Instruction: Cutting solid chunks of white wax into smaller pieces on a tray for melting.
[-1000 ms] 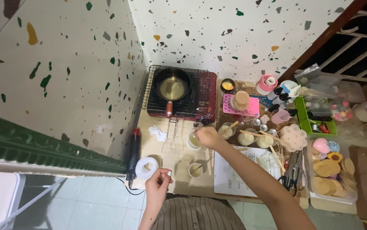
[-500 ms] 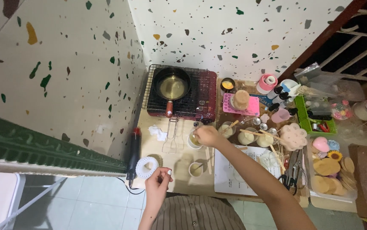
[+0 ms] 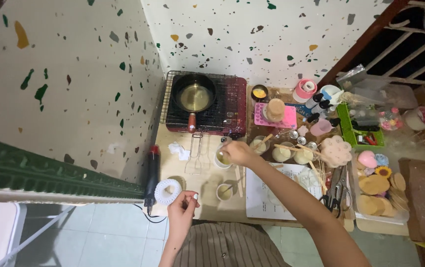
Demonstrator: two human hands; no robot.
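My right hand (image 3: 237, 152) over small cream-filled cup (image 3: 223, 159), fingers closed, contents unclear. Left hand (image 3: 182, 210) fingers pinched beside white ring-shaped mould (image 3: 168, 191) on worktop (image 3: 207, 180).

The pale wooden desk (image 3: 207, 185) has a smooth, matt top. At its far edge a black metal frying pan (image 3: 194, 96) holds a glossy pool and sits on the dark wire grid of a red metal camp stove (image 3: 232, 111). Near the left edge lie a matt black plastic heat gun (image 3: 152, 170) and a white ring-shaped mould (image 3: 168, 192) of dull plastic. A crumpled white paper tissue (image 3: 179, 150) looks soft. Beside the right hand (image 3: 237, 152), a small pale cup (image 3: 223, 160) shines faintly. Thin wooden sticks (image 3: 291, 147) look rough, the white paper sheet (image 3: 264, 198) flat and matt, and the pink moulded mat (image 3: 274, 118) smooth.
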